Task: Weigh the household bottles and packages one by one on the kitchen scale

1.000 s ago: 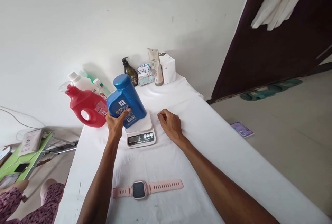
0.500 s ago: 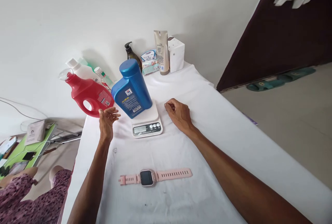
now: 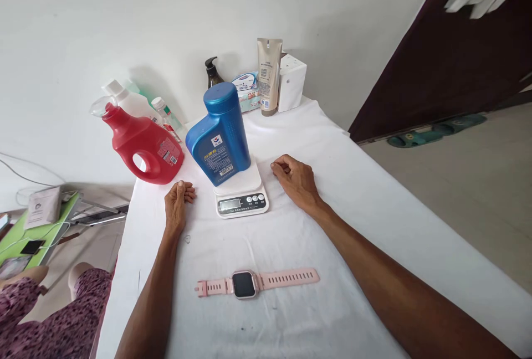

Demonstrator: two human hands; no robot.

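One blue bottle (image 3: 220, 134) stands capped on the scale (image 3: 241, 193).
I rest my left hand (image 3: 177, 206) and right hand (image 3: 296, 179) loosely curled, empty, either side.

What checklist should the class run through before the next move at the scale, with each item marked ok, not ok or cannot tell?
1. Blue bottle stands upright on the scale: ok.
2. Left hand is off the bottle, resting on the white cloth: ok.
3. Right hand is clear of the scale: ok.
4. Red bottle does not touch the blue bottle: ok, a gap shows.
5. Display is readable: cannot tell, digits too small.
6. Pink watch lies apart from the scale: ok.
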